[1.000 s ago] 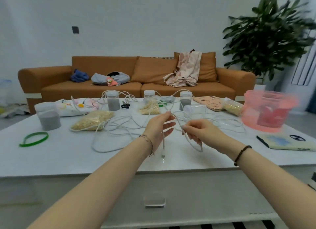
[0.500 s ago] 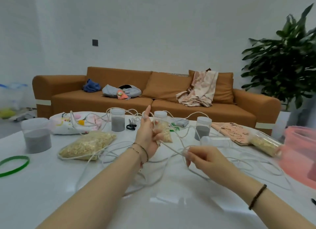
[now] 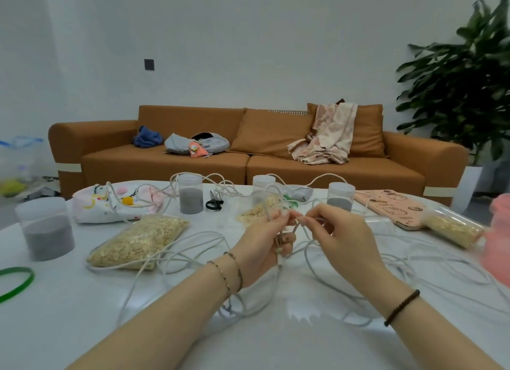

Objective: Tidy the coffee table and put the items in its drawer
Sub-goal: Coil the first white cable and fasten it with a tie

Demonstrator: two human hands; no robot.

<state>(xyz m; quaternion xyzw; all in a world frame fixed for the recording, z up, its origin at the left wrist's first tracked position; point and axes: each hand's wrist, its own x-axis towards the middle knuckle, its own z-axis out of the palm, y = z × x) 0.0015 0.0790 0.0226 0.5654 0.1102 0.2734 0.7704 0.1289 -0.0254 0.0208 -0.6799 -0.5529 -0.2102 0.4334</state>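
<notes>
1. The table is white and glossy; everything below is placed from the bag of oats lying flat on it.
2. The cable, white, sprawls in loose loops from the bag's near edge, which it touches, across to the far right. More strands run behind the bag among the jars.
3. The ring, green, lies left of the bag and nearer, at the table's left edge.
4. The left hand is right of the bag, raised off the table, its fingers curled round several cable strands.
5. The right hand is further right, fingertips just beside the left's, thumb and forefinger pinching one strand.
6. The left jar, half full of grey grains, stands left of the bag.
7. Behind the bag lies a pouch. Behind and right stand a tall jar and, just beside it, scissors.
8. Far right of the bag lie a pink board, a tube of oats on its side, and a blurred pink tub.
9. Well behind the bag, past the table, is the sofa.
</notes>
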